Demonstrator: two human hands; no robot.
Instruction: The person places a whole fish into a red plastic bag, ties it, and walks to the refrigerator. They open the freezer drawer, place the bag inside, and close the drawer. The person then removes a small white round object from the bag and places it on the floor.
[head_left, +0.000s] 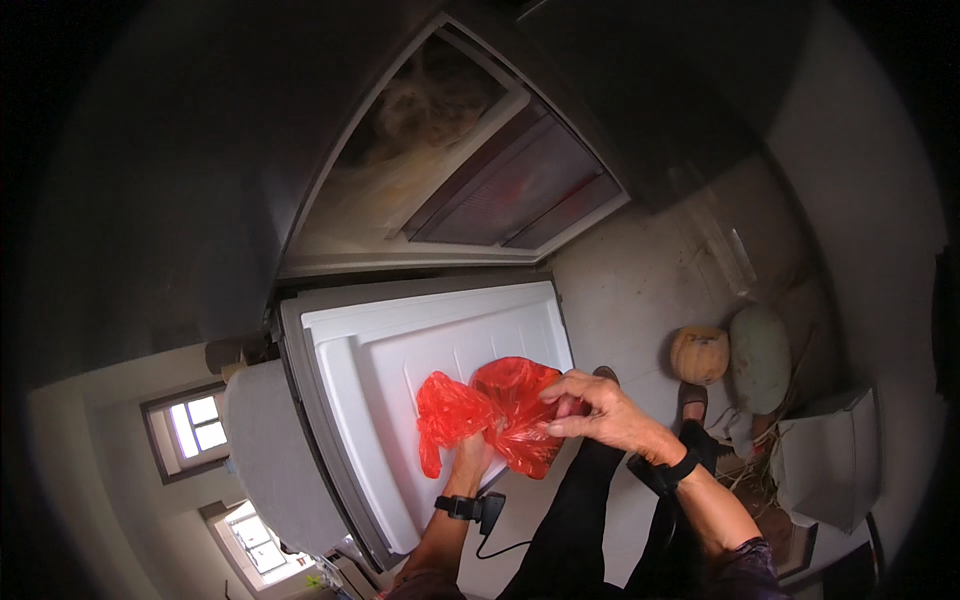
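Note:
A red plastic bag (525, 409) hangs in front of the white inner lining of an open refrigerator door (442, 337). My left hand (474, 450) grips the bag at its gathered neck, its fingers partly hidden by the plastic. The loose top of the bag flares out to the left of that grip, and the fuller part bulges to the right. Beside the bulging part is my right hand (600, 409), fingers bent, the fingertips at the plastic. Whether they pinch it is hard to make out. The bag's contents are hidden.
Behind the door's hinge edge, the refrigerator compartment (420, 172) stands open, with translucent drawers (517, 184). On the floor at right lie an orange pumpkin (700, 355), a pale green gourd (760, 358) and a grey box (825, 457). A cable hangs from my left wrist strap (459, 507).

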